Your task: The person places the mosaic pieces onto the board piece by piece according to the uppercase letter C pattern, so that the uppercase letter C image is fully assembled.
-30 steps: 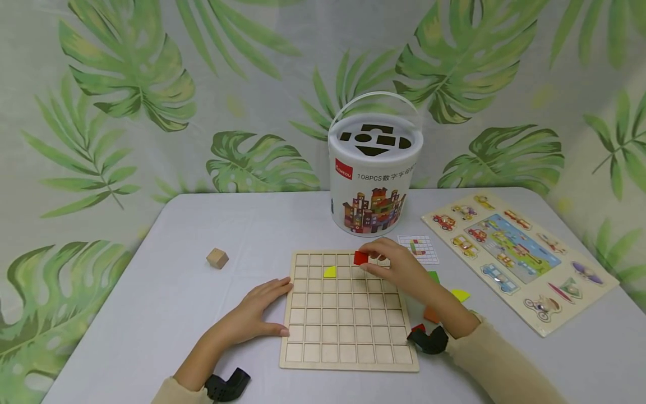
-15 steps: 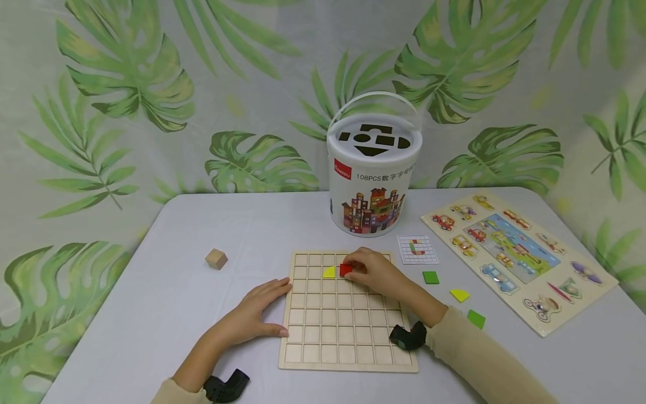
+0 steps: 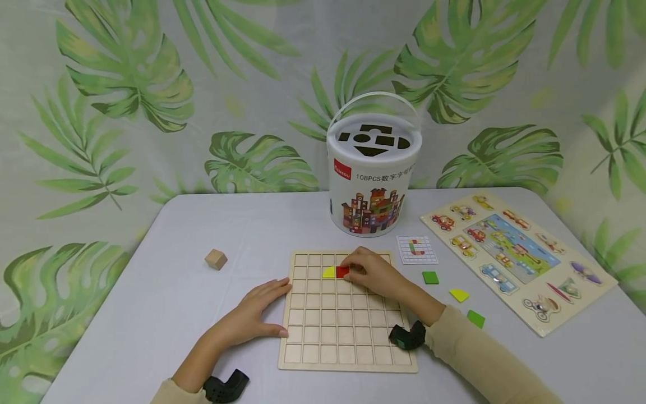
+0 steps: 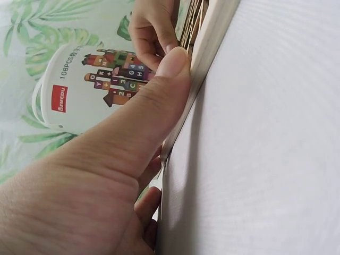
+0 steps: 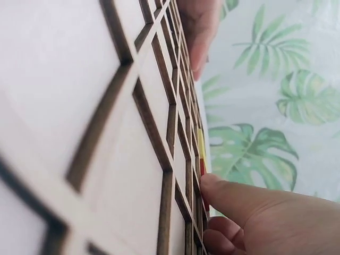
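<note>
1. Head view: the right hand (image 3: 370, 273) is pinching a small red square tile (image 3: 342, 272) down into a cell of the pale wooden grid board (image 3: 348, 359), second row, right up against the yellow quarter-round tile (image 3: 329, 272) already sitting there. Half a second ago the red tile was a bit higher and tilted; a second ago it was up by the board's top edge. Now it looks pretty much flat in its cell, so I'd say this piece is nearly seated. The left hand (image 3: 252, 314) hasn't budged, fingers straight and flat against the board's left edge. Loose on the grey table (image 3: 151, 292): a green square tile (image 3: 430, 277), a yellow quarter tile (image 3: 459, 294), another green tile (image 3: 476, 318) and a small pattern card (image 3: 416, 249).

2. Left wrist view: the left thumb (image 4: 159, 101) presses the board's rim (image 4: 212, 37), holding nothing. The white block bucket (image 4: 79, 90) sits behind.

3. Right wrist view: super close along the board (image 5: 79, 106); fingertips (image 5: 234, 199) are on the red tile's edge (image 5: 202, 169), yellow sliver (image 5: 200, 143) just beyond.
</note>
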